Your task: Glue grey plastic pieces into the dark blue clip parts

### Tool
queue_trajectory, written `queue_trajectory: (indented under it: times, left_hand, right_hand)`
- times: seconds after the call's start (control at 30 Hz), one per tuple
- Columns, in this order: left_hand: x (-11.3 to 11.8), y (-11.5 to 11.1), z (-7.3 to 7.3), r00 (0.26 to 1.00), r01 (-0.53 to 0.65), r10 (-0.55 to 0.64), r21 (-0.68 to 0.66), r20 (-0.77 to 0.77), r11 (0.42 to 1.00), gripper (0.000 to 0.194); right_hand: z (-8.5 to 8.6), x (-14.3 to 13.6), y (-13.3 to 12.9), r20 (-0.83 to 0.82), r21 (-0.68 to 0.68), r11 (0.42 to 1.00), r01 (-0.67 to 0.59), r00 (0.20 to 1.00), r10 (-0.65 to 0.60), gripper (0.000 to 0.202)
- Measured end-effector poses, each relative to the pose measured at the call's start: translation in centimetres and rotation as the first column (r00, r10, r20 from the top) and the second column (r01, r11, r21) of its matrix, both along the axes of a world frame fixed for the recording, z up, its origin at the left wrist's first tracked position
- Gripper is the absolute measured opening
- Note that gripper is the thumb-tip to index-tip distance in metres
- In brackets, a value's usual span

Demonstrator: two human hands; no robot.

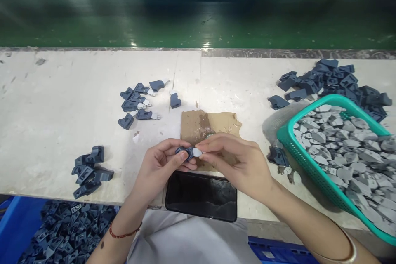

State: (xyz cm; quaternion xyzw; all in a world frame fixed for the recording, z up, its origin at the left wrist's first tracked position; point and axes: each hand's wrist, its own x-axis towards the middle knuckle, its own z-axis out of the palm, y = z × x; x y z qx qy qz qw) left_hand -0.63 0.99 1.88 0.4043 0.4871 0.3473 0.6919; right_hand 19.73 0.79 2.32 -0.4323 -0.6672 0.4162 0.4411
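Between thumb and fingers, my left hand grips a dark blue-grey plastic part with a hollow face. My right hand pinches a small light grey plastic piece at the right end of that part; the two meet, but how deep the piece sits I cannot tell. Both hands are over a brown cardboard sheet with a dark wet-looking smear. Just below them lies a black smartphone, screen up. Beyond to the left, several dark parts with light grey ends lie grouped on the table.
A green basket full of light grey pieces stands on the right, with a heap of dark parts behind it. More dark parts lie at left, above a blue bin of them. A green conveyor belt crosses the back.
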Motion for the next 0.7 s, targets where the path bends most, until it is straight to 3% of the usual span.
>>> queue_trajectory:
  times: [0.07,0.13,0.27,0.43,0.53,0.7]
  left_hand:
    - [-0.3,0.2,0.8,0.990,0.093,-0.076,0.138,-0.120,0.986,0.027]
    - [-0.7,0.4,1.5,0.946,0.232,-0.148,0.283,-0.290,0.931,0.024]
    - [-1.1,0.6,2.1,0.825,0.471,-0.260,0.357,-0.502,0.806,0.015]
    - [-0.8,0.6,1.7,0.791,0.531,-0.296,0.362,-0.535,0.766,0.021]
    - [-0.4,0.5,1.5,0.791,0.533,-0.309,0.346,-0.528,0.772,0.025]
    - [0.4,0.2,1.6,0.781,0.510,-0.282,0.310,-0.557,0.802,0.028]
  right_hand:
    - [0.2,0.1,0.1,-0.045,-0.114,0.993,0.014,0.999,-0.019,0.004]
    - [0.5,0.2,0.2,-0.093,-0.203,0.979,0.001,0.995,-0.020,0.003]
    - [1.0,0.6,0.3,-0.033,-0.252,0.963,-0.092,0.996,0.086,0.009]
    - [1.0,1.2,0.6,0.284,-0.042,0.953,-0.301,0.911,0.300,0.020]
    - [0.7,1.2,0.5,0.351,0.028,0.942,-0.334,0.886,0.303,0.025]
    - [0.5,1.1,0.3,0.395,0.032,0.952,-0.306,0.878,0.269,0.025]
